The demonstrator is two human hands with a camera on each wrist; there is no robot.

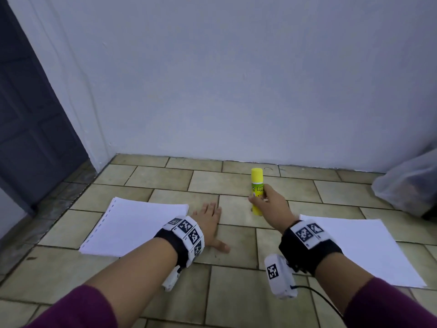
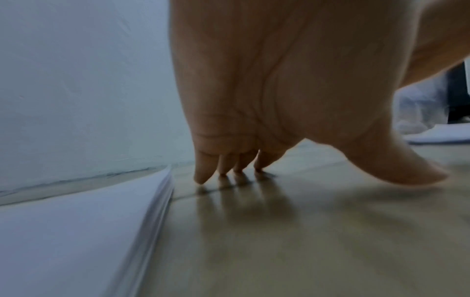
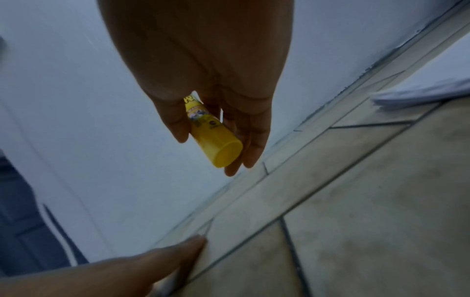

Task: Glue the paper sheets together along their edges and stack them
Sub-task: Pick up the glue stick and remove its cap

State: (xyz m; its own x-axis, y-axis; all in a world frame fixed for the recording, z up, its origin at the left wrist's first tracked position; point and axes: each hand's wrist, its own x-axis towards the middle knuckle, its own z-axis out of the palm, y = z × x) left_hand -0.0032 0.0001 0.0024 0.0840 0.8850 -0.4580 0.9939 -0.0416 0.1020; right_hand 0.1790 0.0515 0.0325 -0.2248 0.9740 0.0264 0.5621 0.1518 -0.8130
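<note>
On floor [image 1: 236,292]: left hand [image 1: 209,223] flat; right hand [image 1: 272,204] grips glue stick [image 1: 256,183].

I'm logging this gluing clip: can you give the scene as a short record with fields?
surface: tiled floor
left hand: flat on the floor, holds nothing
right hand: grips the yellow glue stick, cap on
left paper stack: beside the left hand, punched holes along its left edge
right paper stack: lying flat, untouched
gluing: not yet begun
</note>
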